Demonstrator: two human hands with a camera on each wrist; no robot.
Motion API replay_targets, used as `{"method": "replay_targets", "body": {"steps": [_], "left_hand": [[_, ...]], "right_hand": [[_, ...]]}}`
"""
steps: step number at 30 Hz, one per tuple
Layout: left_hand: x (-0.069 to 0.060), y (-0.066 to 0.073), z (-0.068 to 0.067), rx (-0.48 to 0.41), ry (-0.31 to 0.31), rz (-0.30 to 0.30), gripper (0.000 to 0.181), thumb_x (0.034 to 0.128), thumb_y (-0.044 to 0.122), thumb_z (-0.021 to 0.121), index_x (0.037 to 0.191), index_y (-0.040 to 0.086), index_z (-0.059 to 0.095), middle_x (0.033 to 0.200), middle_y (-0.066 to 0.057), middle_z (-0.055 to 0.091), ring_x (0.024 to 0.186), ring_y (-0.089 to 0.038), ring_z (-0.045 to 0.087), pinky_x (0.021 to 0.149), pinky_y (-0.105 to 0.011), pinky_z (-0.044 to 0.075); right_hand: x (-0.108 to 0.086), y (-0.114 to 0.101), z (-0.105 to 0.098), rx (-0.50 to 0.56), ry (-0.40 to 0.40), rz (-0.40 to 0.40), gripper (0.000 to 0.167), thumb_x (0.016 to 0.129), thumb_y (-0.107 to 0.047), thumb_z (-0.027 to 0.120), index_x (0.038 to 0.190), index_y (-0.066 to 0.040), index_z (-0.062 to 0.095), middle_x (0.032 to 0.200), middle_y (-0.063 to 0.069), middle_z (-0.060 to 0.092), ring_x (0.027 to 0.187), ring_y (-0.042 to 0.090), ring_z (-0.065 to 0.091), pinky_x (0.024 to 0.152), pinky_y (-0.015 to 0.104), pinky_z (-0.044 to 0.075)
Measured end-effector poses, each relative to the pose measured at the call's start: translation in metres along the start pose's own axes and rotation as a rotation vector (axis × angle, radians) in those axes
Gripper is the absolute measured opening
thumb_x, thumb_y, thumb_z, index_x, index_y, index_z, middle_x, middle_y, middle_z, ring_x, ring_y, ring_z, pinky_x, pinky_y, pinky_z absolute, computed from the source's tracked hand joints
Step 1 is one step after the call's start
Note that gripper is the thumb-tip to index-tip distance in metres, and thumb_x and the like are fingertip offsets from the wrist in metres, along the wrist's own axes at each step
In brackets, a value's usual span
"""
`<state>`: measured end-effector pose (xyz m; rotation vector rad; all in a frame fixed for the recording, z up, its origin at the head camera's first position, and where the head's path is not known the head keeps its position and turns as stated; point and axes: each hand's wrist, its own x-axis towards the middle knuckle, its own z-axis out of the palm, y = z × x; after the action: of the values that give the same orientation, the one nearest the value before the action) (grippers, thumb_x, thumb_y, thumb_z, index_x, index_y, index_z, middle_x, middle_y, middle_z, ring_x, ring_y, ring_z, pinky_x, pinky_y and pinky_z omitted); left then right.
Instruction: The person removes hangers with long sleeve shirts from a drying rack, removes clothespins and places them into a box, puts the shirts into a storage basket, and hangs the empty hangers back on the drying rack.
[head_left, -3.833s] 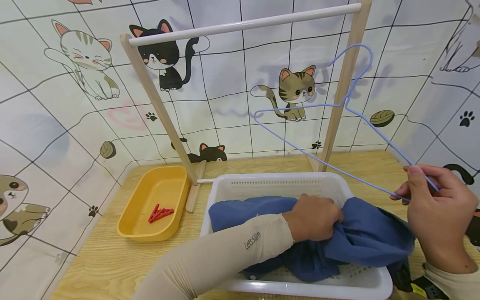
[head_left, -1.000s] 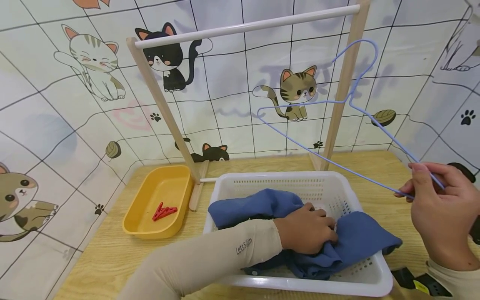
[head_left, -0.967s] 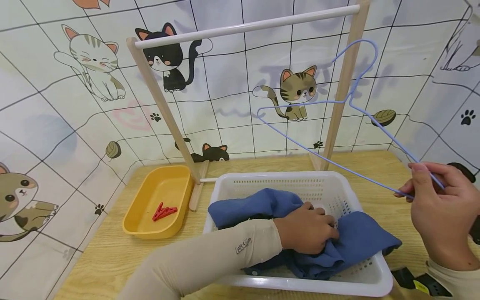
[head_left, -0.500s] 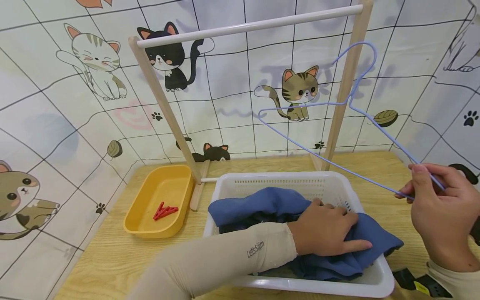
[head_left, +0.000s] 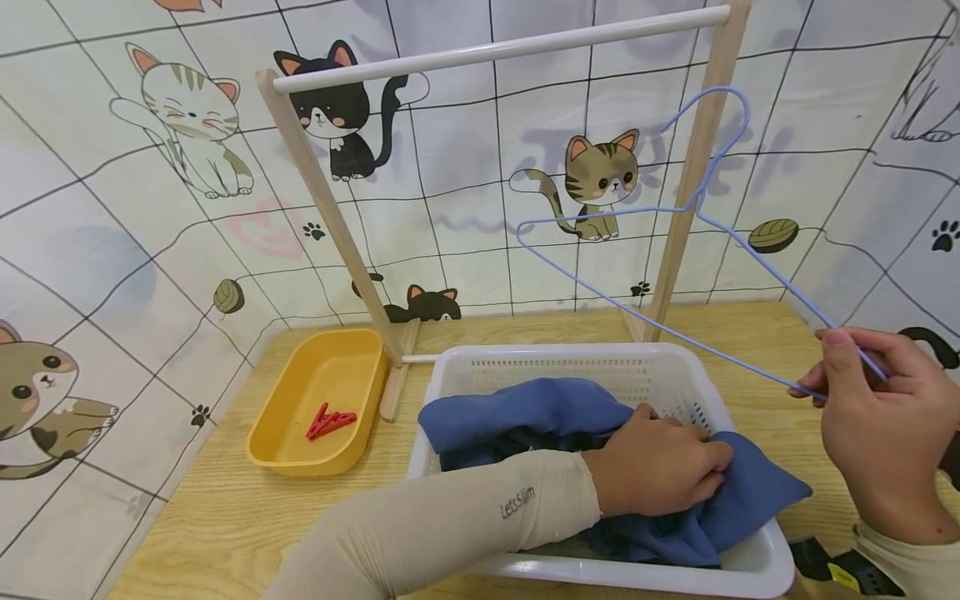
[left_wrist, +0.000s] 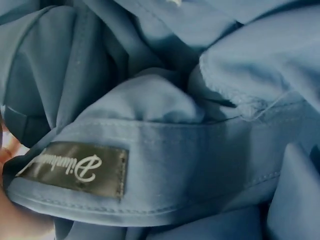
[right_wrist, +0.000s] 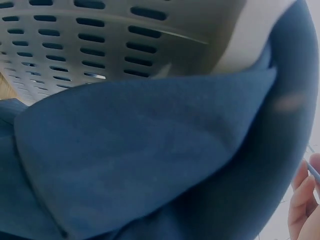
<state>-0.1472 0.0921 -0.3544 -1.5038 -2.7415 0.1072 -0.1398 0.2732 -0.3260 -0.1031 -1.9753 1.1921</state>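
Observation:
A blue shirt (head_left: 525,408) lies crumpled in the white basket (head_left: 757,575), one corner resting over the right rim. My left hand (head_left: 660,467) is on it with curled fingers, gripping the cloth. In the left wrist view, a stitched band of the shirt (left_wrist: 190,165) bears a dark label (left_wrist: 75,167), and part of my left hand (left_wrist: 22,220) shows at the lower left edge. My right hand (head_left: 885,408) pinches one end of a light blue wire hanger (head_left: 600,292), raised right of the basket. Blue cloth (right_wrist: 140,150) fills much of the right wrist view.
Behind the basket stands a wooden rack with a white top bar (head_left: 502,52). To the left, a yellow tray (head_left: 262,450) holds red clothespins (head_left: 330,422) on the wooden table (head_left: 195,517). Cat-patterned sheeting (head_left: 465,167) covers the walls.
My left hand has shifted right over the shirt; its fingers, spread half a second ago, are now curled into the cloth. The right hand and hanger have hardly moved.

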Motion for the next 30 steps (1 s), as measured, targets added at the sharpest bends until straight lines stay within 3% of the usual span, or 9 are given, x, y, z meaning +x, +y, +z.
{"method": "replay_targets", "body": {"steps": [3, 5, 11, 14, 19, 24, 26, 30], "left_hand": [[-0.0008, -0.0005, 0.0009, 0.001, 0.058, 0.002, 0.018, 0.1049, 0.038, 0.042, 0.095, 0.034, 0.057, 0.08, 0.017, 0.055, 0.066, 0.003, 0.048, 0.062, -0.026, 0.032], [0.0, -0.0007, 0.001, -0.027, 0.067, -0.023, 0.023, 0.1037, 0.044, 0.042, 0.087, 0.033, 0.054, 0.071, 0.018, 0.052, 0.061, 0.003, 0.047, 0.06, -0.025, 0.032], [0.0058, 0.002, 0.0008, -0.105, -0.07, -0.116, 0.043, 0.0909, 0.079, 0.038, 0.087, 0.038, 0.053, 0.066, 0.018, 0.053, 0.063, 0.002, 0.054, 0.073, -0.035, 0.047], [0.007, 0.0011, 0.0011, -0.135, -0.092, -0.086, 0.04, 0.0924, 0.076, 0.04, 0.088, 0.038, 0.055, 0.068, 0.019, 0.055, 0.065, 0.003, 0.054, 0.074, -0.034, 0.044], [0.007, -0.0014, 0.0009, -0.178, -0.079, 0.024, 0.029, 0.099, 0.062, 0.045, 0.088, 0.037, 0.055, 0.07, 0.023, 0.055, 0.068, 0.01, 0.049, 0.077, -0.027, 0.035], [0.0056, -0.0009, 0.0008, -0.148, -0.061, 0.084, 0.022, 0.1023, 0.051, 0.047, 0.089, 0.035, 0.054, 0.075, 0.024, 0.054, 0.069, 0.011, 0.048, 0.073, -0.024, 0.031], [0.0043, -0.0019, 0.0006, -0.129, -0.036, 0.096, 0.023, 0.103, 0.047, 0.048, 0.086, 0.033, 0.053, 0.073, 0.022, 0.053, 0.066, 0.01, 0.047, 0.066, -0.022, 0.03], [0.0003, -0.0065, 0.0016, -0.029, 0.09, 0.112, 0.019, 0.099, 0.038, 0.054, 0.082, 0.03, 0.052, 0.078, 0.016, 0.051, 0.059, 0.006, 0.043, 0.054, -0.017, 0.03]], "right_hand": [[-0.0009, -0.0002, -0.0003, -0.006, -0.002, 0.002, 0.021, 0.102, -0.016, 0.055, 0.118, -0.014, 0.067, 0.078, -0.021, 0.056, 0.056, -0.011, 0.054, 0.063, 0.004, 0.045], [-0.0009, -0.0004, -0.0003, -0.004, -0.002, 0.004, 0.021, 0.102, -0.016, 0.055, 0.119, -0.014, 0.067, 0.079, -0.022, 0.057, 0.056, -0.011, 0.055, 0.063, 0.004, 0.045], [0.0, 0.0005, -0.0001, -0.017, 0.003, 0.009, 0.021, 0.102, -0.017, 0.055, 0.118, -0.013, 0.067, 0.076, -0.021, 0.056, 0.055, -0.012, 0.054, 0.061, 0.003, 0.045], [0.0002, 0.0011, -0.0002, -0.018, 0.004, 0.009, 0.02, 0.102, -0.017, 0.055, 0.118, -0.014, 0.067, 0.077, -0.022, 0.056, 0.055, -0.012, 0.054, 0.061, 0.003, 0.045], [0.0005, 0.0007, -0.0003, -0.001, 0.007, -0.007, 0.02, 0.102, -0.017, 0.054, 0.116, -0.014, 0.067, 0.078, -0.024, 0.057, 0.055, -0.011, 0.054, 0.061, 0.003, 0.045], [0.0007, 0.0005, -0.0001, 0.012, 0.012, -0.001, 0.021, 0.102, -0.018, 0.055, 0.116, -0.013, 0.068, 0.079, -0.025, 0.059, 0.055, -0.011, 0.055, 0.061, 0.004, 0.045], [0.0004, 0.0009, 0.0, 0.003, 0.011, 0.002, 0.021, 0.102, -0.019, 0.054, 0.117, -0.013, 0.068, 0.079, -0.025, 0.058, 0.055, -0.012, 0.055, 0.062, 0.004, 0.045], [0.0002, 0.0013, 0.0003, -0.017, 0.005, 0.003, 0.022, 0.102, -0.019, 0.054, 0.118, -0.013, 0.067, 0.08, -0.025, 0.058, 0.055, -0.013, 0.054, 0.061, 0.004, 0.044]]}}
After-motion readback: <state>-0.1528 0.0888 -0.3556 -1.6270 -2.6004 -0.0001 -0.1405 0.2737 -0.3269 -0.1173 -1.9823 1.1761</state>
